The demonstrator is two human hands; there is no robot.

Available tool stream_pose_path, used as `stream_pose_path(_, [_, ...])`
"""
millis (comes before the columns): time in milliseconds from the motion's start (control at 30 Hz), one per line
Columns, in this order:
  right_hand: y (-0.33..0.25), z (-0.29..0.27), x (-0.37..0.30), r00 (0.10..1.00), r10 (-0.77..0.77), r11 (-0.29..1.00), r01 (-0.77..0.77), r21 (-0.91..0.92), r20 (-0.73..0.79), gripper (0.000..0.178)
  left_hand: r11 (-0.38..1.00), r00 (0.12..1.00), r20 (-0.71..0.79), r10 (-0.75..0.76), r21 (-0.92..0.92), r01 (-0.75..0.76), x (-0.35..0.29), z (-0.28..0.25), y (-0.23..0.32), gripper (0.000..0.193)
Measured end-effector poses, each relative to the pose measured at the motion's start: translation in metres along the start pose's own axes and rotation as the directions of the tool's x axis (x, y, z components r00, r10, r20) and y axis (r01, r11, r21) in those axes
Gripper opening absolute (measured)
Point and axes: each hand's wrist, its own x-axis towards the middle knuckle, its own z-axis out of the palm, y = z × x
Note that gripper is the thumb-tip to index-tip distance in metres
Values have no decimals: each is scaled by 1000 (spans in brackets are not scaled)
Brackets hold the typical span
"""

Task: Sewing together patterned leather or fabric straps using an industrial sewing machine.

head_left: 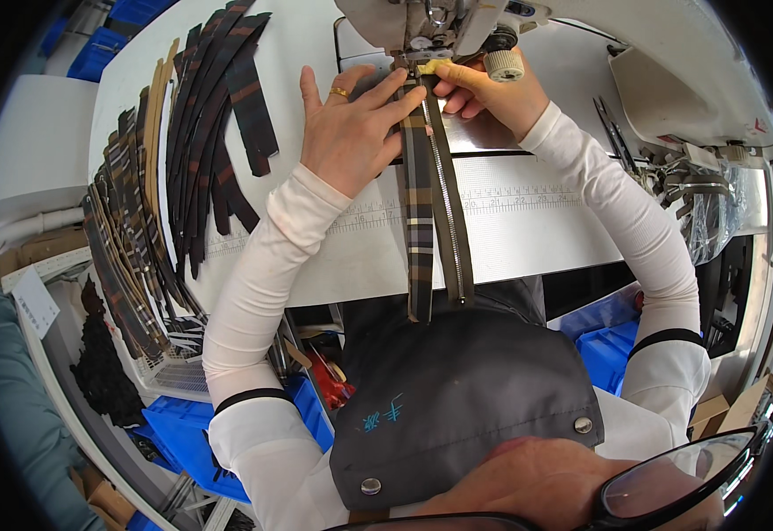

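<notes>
Under the head of a sewing machine [430,40] lie a plaid fabric strip [419,221] and an olive zipper [448,212] with metal teeth. Side by side, both run toward me and hang over the table's front edge. My left hand [346,133], a ring on one finger, rests with fingers spread, its fingertips on the top of the strip. My right hand [501,93] pinches at the zipper's upper right edge, close to the needle area. Something yellow [433,66] covers or sits at its foremost fingertip; I cannot tell which. The machine head partly hides the far ends.
Dark strips [218,115] and plaid strips [130,230] lie piled on the table's left side. A printed ruler [519,200] crosses the white table [324,257]. Tweezers [615,133] and more zippers [696,186] lie at right. Blue bins [187,434] stand below.
</notes>
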Motion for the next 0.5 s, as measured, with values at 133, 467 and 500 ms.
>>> stream_pose_path(133, [1, -1, 0, 1000, 1, 1000, -1, 3, 3, 13, 1000, 1000, -7, -2, 3, 2, 3, 1, -1, 37])
stream_pose_path(467, [0, 0, 0, 1000, 13, 1000, -13, 0, 0, 13, 1000, 999, 36, -25, 19, 24, 2, -1, 0, 38])
stream_pose_path(500, [0, 0, 0, 1000, 13, 1000, -13, -11, -2, 13, 999, 999, 37, -26, 20, 25, 2, -1, 0, 38])
